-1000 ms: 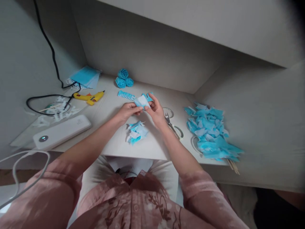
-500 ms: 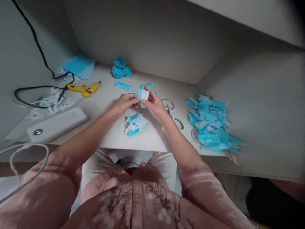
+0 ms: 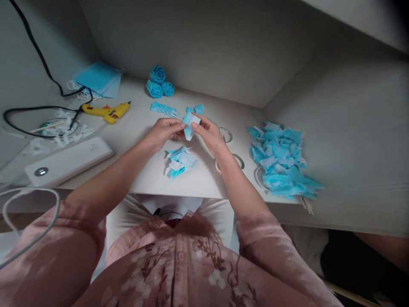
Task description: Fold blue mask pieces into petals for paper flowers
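Between my two hands is a small blue-and-white piece of mask fabric (image 3: 189, 127), held above the table. My left hand (image 3: 168, 131) pinches its left edge between thumb and fingers. On the other side, my right hand (image 3: 209, 133) is closed on it, thumb lying over the white face. Just below lies a loose heap of blue and white fabric scraps (image 3: 180, 163). Beyond my hands are a row of overlapping blue pieces (image 3: 164, 109) and a few small blue pieces (image 3: 198, 108). My right forearm partly covers the scissors (image 3: 239, 161).
Three blue fabric roses (image 3: 157, 74) stand at the back. To the left are folded blue masks (image 3: 97, 79), a yellow glue gun (image 3: 108, 111), white strips (image 3: 65, 132) and a white power bank (image 3: 72, 161) with a cable. A big pile of blue fabric (image 3: 279, 155) fills the right side.
The fabric piece has turned and tilted between my fingers, and my right thumb now lies farther over its white face. The whole view has shifted slightly.
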`<state>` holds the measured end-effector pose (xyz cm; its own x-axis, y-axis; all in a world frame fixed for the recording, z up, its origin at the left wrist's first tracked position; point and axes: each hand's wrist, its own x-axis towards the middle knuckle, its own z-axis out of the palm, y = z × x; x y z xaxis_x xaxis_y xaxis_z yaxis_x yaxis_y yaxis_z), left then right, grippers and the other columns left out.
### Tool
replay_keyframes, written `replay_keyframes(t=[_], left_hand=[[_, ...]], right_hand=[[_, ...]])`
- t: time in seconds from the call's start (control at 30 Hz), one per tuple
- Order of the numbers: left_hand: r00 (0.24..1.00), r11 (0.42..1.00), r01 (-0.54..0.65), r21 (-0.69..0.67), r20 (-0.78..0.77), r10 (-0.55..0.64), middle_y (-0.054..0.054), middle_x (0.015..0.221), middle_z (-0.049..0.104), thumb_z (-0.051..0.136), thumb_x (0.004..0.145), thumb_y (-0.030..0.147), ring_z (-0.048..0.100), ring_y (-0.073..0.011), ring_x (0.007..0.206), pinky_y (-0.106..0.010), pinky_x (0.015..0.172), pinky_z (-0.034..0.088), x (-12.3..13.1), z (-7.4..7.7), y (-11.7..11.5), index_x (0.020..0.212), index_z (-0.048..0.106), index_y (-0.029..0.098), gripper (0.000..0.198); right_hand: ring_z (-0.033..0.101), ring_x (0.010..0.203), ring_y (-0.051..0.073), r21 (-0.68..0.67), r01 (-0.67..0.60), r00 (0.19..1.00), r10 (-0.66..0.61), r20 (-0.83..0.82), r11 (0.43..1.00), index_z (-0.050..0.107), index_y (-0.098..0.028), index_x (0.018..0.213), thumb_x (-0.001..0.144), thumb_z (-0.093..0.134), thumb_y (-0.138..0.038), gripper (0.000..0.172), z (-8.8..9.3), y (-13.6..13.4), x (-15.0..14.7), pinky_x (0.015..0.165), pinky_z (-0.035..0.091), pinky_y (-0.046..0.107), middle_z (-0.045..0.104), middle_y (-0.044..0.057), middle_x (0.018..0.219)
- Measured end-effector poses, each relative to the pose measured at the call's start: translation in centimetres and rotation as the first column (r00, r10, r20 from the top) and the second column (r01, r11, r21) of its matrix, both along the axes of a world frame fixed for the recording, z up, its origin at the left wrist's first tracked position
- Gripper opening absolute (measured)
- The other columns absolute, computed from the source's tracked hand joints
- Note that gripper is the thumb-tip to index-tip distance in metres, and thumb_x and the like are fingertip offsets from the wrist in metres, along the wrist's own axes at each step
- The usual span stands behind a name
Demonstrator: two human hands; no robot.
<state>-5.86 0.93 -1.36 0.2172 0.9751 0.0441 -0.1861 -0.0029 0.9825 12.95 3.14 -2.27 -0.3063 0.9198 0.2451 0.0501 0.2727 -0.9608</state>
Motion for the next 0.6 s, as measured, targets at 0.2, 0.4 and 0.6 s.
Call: replay_keyframes(t=[0.2,0.4,0.6], left_hand=[[0.984,0.998,0.05,0.023,-0.173,-0.046,-0.004,0.058,0.067,0.083,0.075,0.042,0.055,-0.0105,0.049,-0.025,0.053,0.041,0.2,0.2,-0.3,0.07,0.068,0.014,0.033],[0.996,0.997,0.04,-0.064,-0.074,-0.045,-0.004,0.055,0.066,0.087,0.069,0.04,0.058,-0.0119,0.049,-0.024,0.049,0.042,0.3,0.4,-0.1,0.071,0.068,0.014,0.032],[0.997,0.993,0.077,-0.09,0.001,-0.078,-0.003,0.055,0.065,0.088,0.063,0.042,0.057,-0.011,0.048,-0.024,0.049,0.042,0.0,0.4,-0.2,0.071,0.069,0.014,0.034]], right_hand=[[0.067,0.099,0.018,0.028,0.032,0.999,-0.033,0.012,0.999,0.073,-0.023,0.096,0.075,0.081,-0.057,0.041,0.0,0.0,0.1,0.096,0.054,0.033,0.074,0.001,0.101],[0.064,0.087,0.015,0.249,0.085,0.983,-0.123,0.14,0.965,0.074,-0.023,0.09,0.082,0.074,-0.037,0.017,0.7,-0.4,0.1,0.087,0.05,0.031,0.074,0.0,0.093],[0.068,0.095,0.018,0.298,0.073,0.981,-0.123,0.153,0.952,0.077,-0.024,0.092,0.084,0.069,-0.032,0.014,1.0,-0.5,0.5,0.092,0.052,0.033,0.076,0.002,0.098]])
